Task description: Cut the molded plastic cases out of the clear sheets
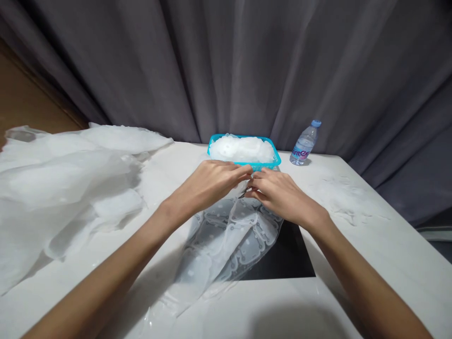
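My left hand (221,176) and my right hand (278,188) meet over the middle of the table, fingers pinched together. Between them they grip the top end of a thin translucent plastic sheet (243,214) with pale rounded outlines on it. Its lower part hangs in folds over a black flat panel (282,259) and the white tabletop. A small dark sliver shows by the right fingertips, too small to name. Just beyond the hands stands a turquoise plastic basket (277,162) filled with soft white material (243,149).
A large heap of white translucent sheets (63,174) covers the table's left side. A water bottle (304,143) with a blue cap stands right of the basket. Thin whitish scraps (348,200) lie at the right. Grey curtains (226,70) hang behind the white table (381,245).
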`<state>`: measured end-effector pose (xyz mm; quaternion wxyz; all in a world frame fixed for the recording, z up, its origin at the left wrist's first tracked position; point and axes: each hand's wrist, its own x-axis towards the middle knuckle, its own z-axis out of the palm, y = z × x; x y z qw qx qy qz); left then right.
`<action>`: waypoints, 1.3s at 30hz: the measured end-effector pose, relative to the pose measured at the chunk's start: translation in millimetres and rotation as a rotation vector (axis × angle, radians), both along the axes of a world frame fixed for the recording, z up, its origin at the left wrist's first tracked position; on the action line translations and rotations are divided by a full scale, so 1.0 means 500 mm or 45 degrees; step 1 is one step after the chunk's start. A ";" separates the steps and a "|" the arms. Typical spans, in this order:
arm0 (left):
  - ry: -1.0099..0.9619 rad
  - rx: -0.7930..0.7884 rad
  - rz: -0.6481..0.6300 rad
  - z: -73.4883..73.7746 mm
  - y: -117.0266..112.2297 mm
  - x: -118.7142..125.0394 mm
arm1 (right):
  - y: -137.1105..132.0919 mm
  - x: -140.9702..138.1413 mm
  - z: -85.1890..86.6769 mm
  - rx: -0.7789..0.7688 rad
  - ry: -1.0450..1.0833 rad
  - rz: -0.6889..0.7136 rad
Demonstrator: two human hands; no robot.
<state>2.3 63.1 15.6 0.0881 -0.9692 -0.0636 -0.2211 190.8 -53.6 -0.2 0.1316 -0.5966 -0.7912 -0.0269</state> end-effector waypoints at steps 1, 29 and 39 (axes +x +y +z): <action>0.001 -0.003 0.010 0.000 0.001 0.000 | 0.001 0.001 -0.003 0.006 0.006 0.012; 0.012 -0.045 0.082 0.041 -0.017 -0.017 | -0.007 0.015 0.032 -0.158 0.299 0.050; -0.012 0.054 0.056 0.060 -0.038 -0.022 | -0.013 0.018 0.033 -0.163 0.369 0.094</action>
